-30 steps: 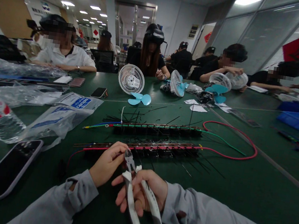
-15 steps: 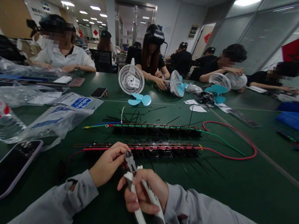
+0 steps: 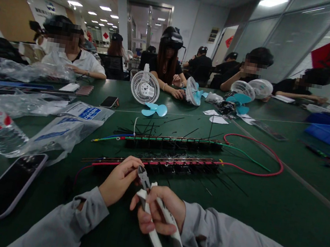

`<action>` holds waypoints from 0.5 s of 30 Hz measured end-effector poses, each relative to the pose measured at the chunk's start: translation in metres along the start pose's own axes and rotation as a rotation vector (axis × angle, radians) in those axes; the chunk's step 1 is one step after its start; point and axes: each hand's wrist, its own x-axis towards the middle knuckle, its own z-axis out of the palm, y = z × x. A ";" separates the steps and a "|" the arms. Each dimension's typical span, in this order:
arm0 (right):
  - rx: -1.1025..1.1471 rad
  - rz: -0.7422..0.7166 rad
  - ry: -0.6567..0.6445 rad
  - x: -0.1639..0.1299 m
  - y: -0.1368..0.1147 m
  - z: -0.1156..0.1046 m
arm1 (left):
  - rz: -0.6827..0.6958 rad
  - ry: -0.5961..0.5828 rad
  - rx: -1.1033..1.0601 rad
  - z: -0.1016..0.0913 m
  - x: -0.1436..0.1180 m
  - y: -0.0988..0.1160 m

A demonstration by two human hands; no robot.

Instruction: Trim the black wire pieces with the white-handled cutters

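Near the front edge of the green table [image 3: 263, 214], the right hand [image 3: 159, 210] wraps closed around the white handles of a pair of side cutters [image 3: 150, 213], squeezed narrow so the small metal nose points up and away toward the left hand [image 3: 120, 181]. That hand pinches, thumb against fingertips, at the near end of the closer wire strip [image 3: 159, 162], a long dark row of clips carrying a red wire [image 3: 255, 163] that loops off toward the right edge; what exactly sits between the fingertips is too small to tell. The cutter's tip lies just beside that pinch, touching or almost touching it. The strip looks light and fairly stiff along its length, though its thin black tie ends are springy and easily bent, so a hold on the body close to the cut seems safest. The cutters look light, with handles that give a sure grip. A second strip [image 3: 174, 143] with green wire lies parallel behind, and a phone [image 3: 5, 190] rests toward the front left corner.
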 end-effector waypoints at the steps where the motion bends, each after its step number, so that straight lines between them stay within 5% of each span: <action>1: -0.005 -0.016 -0.015 0.001 0.001 -0.002 | -0.002 0.003 0.001 0.000 0.000 0.000; 15: -0.002 -0.027 -0.017 0.004 0.001 0.001 | 0.073 0.071 0.069 0.000 0.002 0.000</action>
